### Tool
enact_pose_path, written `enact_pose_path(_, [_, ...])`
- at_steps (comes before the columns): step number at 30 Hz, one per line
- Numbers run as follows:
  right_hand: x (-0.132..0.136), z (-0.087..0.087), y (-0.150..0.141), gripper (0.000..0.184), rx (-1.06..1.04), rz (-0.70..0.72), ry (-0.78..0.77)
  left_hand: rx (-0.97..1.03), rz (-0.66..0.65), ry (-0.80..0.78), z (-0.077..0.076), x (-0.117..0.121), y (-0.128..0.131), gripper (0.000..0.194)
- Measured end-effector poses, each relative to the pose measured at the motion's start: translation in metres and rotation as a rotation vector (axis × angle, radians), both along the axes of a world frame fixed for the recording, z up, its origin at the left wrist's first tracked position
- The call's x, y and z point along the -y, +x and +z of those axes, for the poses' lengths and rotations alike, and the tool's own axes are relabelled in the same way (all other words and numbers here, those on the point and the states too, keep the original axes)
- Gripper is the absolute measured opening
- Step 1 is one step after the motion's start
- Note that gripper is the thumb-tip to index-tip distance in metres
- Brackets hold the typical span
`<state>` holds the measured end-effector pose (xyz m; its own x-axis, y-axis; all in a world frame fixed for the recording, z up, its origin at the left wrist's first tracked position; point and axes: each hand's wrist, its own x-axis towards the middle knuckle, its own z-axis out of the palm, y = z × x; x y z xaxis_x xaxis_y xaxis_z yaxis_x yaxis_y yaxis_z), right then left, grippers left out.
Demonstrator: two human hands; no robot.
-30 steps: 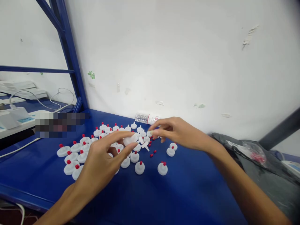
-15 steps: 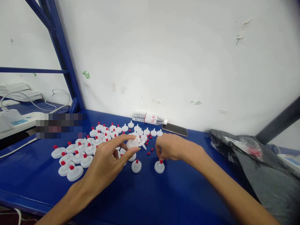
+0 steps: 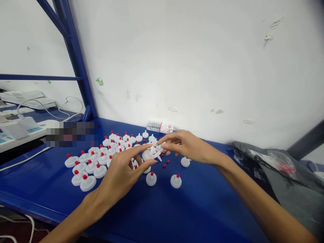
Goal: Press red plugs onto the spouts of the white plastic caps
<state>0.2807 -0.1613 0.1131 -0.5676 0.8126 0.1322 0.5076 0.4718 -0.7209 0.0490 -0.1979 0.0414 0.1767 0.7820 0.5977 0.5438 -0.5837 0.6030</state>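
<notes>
My left hand (image 3: 126, 165) pinches a white cone-shaped nozzle cap (image 3: 147, 155) by its round base between thumb and fingers, its spout pointing right. My right hand (image 3: 187, 146) has its thumb and fingertips drawn together over the bare white caps, close to that spout. What they hold, if anything, I cannot make out. Below my hands stand two white nozzle caps with red tips, a left one (image 3: 151, 179) and a right one (image 3: 176, 181). Another white cap (image 3: 185, 162) sits under my right wrist. Small loose red tips (image 3: 166, 164) lie between my hands.
Many red-tipped caps (image 3: 87, 183) stand to the left on the blue table (image 3: 157, 216). Behind lies a plastic bottle (image 3: 154, 126) on its side, against the wall. Dark plastic bags (image 3: 278, 168) lie at right; a power strip (image 3: 32, 130) is at left.
My right hand has risen and moved left, away from the near red-tipped cap to the bare caps. The left hand keeps its pinch on the white nozzle cap. The view has shifted slightly.
</notes>
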Motion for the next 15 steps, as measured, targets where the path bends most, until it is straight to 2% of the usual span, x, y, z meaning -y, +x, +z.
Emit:
enact_pose_path(5, [0.004, 0.0, -0.01, 0.022, -0.289, -0.019, -0.085, 0.012, 0.018, -0.019, 0.0, 0.0, -0.001, 0.04])
enact_pose_path(9, [0.01, -0.003, -0.017, 0.016, -0.321, -0.013, -0.117, 0.003, 0.008, -0.002, 0.001, 0.001, -0.001, 0.037])
enact_pose_path(15, [0.017, -0.003, -0.025, 0.01, -0.326, -0.069, -0.078, 0.017, 0.005, 0.046, 0.003, 0.004, 0.0, 0.035])
